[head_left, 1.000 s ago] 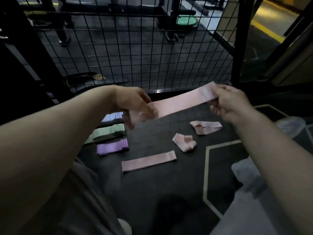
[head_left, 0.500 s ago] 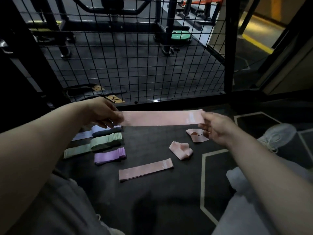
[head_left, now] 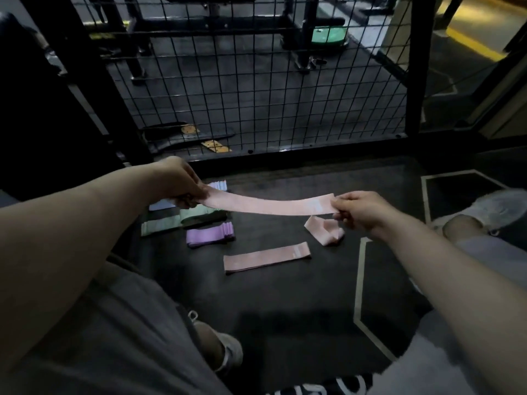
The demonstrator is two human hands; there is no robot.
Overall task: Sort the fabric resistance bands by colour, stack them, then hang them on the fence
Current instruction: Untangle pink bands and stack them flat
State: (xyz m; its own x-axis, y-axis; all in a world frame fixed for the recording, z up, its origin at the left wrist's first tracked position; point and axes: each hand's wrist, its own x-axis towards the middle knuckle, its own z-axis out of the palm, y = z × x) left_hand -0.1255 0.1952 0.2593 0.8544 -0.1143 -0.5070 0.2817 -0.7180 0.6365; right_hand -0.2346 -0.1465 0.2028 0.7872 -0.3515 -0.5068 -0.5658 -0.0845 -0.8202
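Two hands hold one pink band above the floor, on the near side of the fence.

The left hand (head_left: 179,181) and the right hand (head_left: 362,209) each grasp one end of the pink band (head_left: 271,203). The left fingers (head_left: 194,192) are curled round one end and the right fingers (head_left: 343,216) pinch the other end, beside a pale label patch. The band sags slightly in the middle and runs roughly parallel to the fence (head_left: 256,81). On the dark floor (head_left: 285,295), nearest the fence, lies a pale blue stack (head_left: 218,185). A green stack (head_left: 176,220) and then a purple stack (head_left: 209,236) lie farther from it. Farther still from the fence, a flat pink band (head_left: 266,258) lies alone. A crumpled pink band (head_left: 325,230) sits just below the right hand.
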